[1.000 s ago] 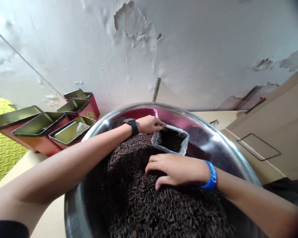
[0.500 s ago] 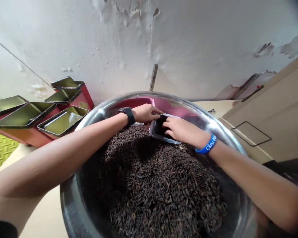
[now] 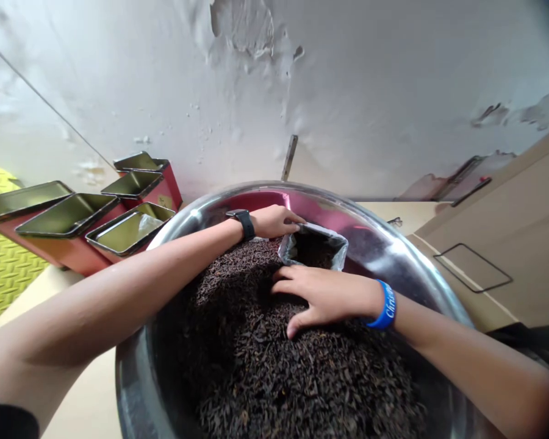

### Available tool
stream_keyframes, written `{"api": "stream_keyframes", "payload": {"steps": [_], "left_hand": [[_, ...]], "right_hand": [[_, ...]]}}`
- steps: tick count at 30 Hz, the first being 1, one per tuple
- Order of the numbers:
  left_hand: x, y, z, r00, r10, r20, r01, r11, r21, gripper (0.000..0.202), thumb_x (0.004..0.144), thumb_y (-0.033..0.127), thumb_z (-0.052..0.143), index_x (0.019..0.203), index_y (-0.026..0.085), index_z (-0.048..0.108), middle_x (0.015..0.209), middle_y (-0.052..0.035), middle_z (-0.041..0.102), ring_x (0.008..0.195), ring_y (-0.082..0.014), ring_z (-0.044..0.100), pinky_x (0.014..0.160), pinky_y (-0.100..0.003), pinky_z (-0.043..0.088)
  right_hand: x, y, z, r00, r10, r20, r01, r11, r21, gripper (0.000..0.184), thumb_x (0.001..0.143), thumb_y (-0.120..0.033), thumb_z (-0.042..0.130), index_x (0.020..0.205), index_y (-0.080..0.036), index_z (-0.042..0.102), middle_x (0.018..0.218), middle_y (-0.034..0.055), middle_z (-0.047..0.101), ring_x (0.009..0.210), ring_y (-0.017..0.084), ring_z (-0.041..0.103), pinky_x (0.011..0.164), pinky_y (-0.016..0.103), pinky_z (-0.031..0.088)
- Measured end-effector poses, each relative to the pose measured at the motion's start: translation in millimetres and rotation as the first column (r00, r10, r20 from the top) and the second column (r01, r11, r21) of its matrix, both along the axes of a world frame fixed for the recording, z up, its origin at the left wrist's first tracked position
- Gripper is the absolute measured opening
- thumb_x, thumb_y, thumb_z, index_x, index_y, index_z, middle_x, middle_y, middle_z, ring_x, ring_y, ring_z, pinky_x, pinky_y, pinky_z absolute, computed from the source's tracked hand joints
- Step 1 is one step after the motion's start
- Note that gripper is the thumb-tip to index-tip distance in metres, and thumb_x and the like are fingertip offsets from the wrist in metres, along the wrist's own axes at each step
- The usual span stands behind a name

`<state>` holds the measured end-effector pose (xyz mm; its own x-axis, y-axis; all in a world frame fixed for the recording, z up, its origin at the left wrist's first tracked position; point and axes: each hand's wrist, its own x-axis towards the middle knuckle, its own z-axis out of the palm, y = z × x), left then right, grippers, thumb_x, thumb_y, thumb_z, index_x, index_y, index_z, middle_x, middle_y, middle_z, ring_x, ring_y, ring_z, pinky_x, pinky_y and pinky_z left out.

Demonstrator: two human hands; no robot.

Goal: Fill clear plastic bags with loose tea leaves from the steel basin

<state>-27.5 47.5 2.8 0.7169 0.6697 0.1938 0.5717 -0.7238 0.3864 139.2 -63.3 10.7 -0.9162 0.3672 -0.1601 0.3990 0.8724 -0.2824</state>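
A large metal basin (image 3: 196,214) holds a deep heap of loose dark tea leaves (image 3: 297,378). Within it, near the far side, lies a square-mouthed container lined with clear plastic (image 3: 342,251), with dark leaves inside. My left hand (image 3: 274,221), below a black watch, grips the container's far left rim with its fingertips. On the heap just in front of that mouth is my right hand (image 3: 318,296), a blue wristband behind it. Its fingers and thumb are spread, the fingertips at the leaves. The container's lower sides are hidden.
Several open red tins (image 3: 132,228) with gold-coloured insides stand left of the basin; one contains a piece of clear plastic (image 3: 149,225). A peeling wall (image 3: 370,110) rises behind. A cardboard-coloured panel (image 3: 521,225) is at right, and yellow textured matting (image 3: 9,268) at far left.
My right hand has come out of the container and moved down and toward me onto the leaves, uncovering the container's mouth. My left hand stays at the rim. The whole view has shifted slightly.
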Motion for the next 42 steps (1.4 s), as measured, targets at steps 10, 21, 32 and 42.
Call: {"api": "stream_keyframes", "payload": {"steps": [10, 21, 32, 42], "left_hand": [[0.0, 0.5, 3.1, 0.999, -0.021, -0.046, 0.021, 1.0, -0.016, 0.037, 0.086, 0.033, 0.047, 0.118, 0.02, 0.058, 0.105, -0.005, 0.066, 0.082, -0.0134, 0.059, 0.074, -0.023, 0.041], [-0.3, -0.8, 5.0, 0.998, -0.03, -0.057, 0.029, 0.999, -0.03, 0.037, 0.086, 0.033, 0.046, 0.119, 0.021, 0.057, 0.105, -0.0049, 0.065, 0.082, -0.0136, 0.059, 0.077, -0.024, 0.041], [-0.3, -3.6, 4.8, 0.999, -0.02, -0.049, 0.019, 1.0, -0.018, 0.038, 0.087, 0.034, 0.046, 0.119, 0.018, 0.056, 0.112, -0.0054, 0.063, 0.09, -0.0143, 0.059, 0.078, -0.022, 0.041], [-1.2, -2.7, 4.2, 0.999, -0.015, -0.045, 0.014, 1.0, -0.022, 0.038, 0.086, 0.035, 0.047, 0.119, 0.02, 0.057, 0.105, -0.0046, 0.065, 0.081, -0.013, 0.059, 0.072, -0.022, 0.041]], "right_hand": [[-0.5, 8.0, -1.2, 0.995, 0.064, -0.071, -0.072, 0.991, -0.116, 0.017, 0.083, -0.007, 0.047, 0.091, -0.015, 0.06, 0.086, 0.0037, 0.06, 0.08, 0.013, 0.054, 0.074, 0.026, 0.043], [22.6, 39.1, 2.8, 0.967, -0.238, -0.095, 0.255, 0.856, 0.45, 0.022, 0.086, -0.017, 0.043, 0.097, -0.018, 0.063, 0.098, 0.0079, 0.063, 0.091, 0.021, 0.057, 0.077, 0.035, 0.044], [-0.6, 6.1, 3.9, 0.996, -0.039, -0.081, 0.028, 0.991, -0.133, 0.065, 0.073, -0.054, 0.06, 0.127, -0.021, 0.048, 0.128, 0.0089, 0.047, 0.116, 0.022, 0.045, 0.097, 0.032, 0.034], [-11.9, -12.7, -2.9, 0.999, 0.047, -0.013, -0.049, 0.984, -0.171, 0.031, 0.082, -0.03, 0.057, 0.11, -0.017, 0.056, 0.101, 0.0079, 0.057, 0.092, 0.018, 0.055, 0.081, 0.029, 0.043]]}}
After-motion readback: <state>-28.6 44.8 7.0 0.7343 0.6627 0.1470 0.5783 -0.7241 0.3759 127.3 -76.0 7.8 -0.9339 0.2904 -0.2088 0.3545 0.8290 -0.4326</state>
